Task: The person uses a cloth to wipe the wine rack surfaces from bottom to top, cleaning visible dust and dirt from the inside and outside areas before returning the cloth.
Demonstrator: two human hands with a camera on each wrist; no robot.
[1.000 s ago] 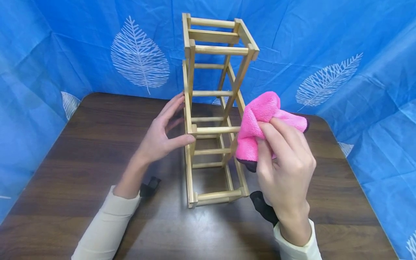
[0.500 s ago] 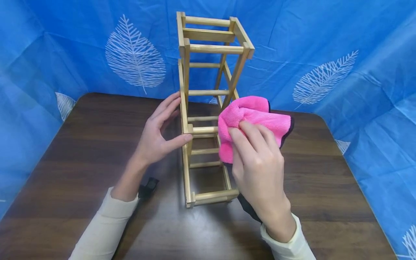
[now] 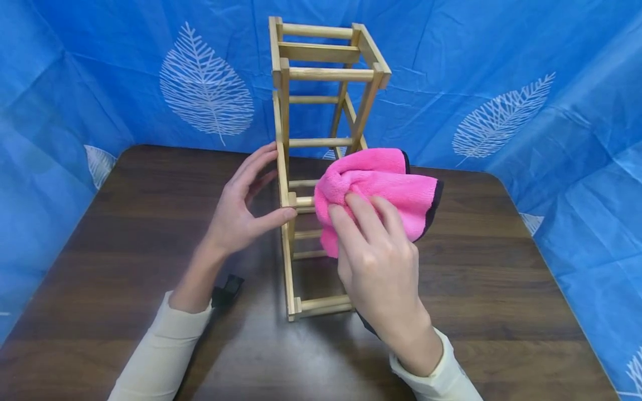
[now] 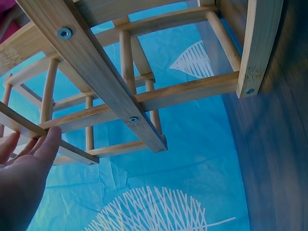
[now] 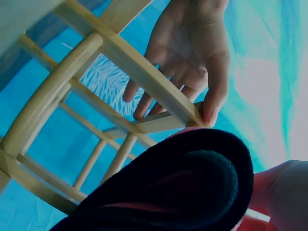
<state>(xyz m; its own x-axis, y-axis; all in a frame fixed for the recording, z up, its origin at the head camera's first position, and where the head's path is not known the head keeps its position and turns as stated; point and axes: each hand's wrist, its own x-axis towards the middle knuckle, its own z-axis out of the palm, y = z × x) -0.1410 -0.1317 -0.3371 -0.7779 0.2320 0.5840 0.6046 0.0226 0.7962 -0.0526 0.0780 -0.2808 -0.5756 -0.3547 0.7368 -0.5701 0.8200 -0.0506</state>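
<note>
A light wooden rack [image 3: 326,74] with round rungs stands upright on the table, its narrower tier on top. My left hand [image 3: 241,206] rests against its left side, fingers nearly straight along the side rail and thumb at the front corner of the middle tier. In the right wrist view that thumb [image 5: 216,98] lies at the corner's end. My right hand [image 3: 381,267] grips a bunched pink cloth [image 3: 378,167] with dark edging over the right part of the middle front rung, hiding that rung's right end. The dark edging [image 5: 236,144] fills the lower right wrist view.
The dark wood-grain table [image 3: 501,267] carries the rack near its middle. Blue curtain [image 3: 426,55] with white leaf prints hangs behind and at both sides. A black strap [image 3: 228,289] hangs at the left wrist.
My right hand has moved left with the pink cloth, from the rack's right corner along the middle front rung. My left hand keeps its place on the rack. The head view has shifted slightly.
</note>
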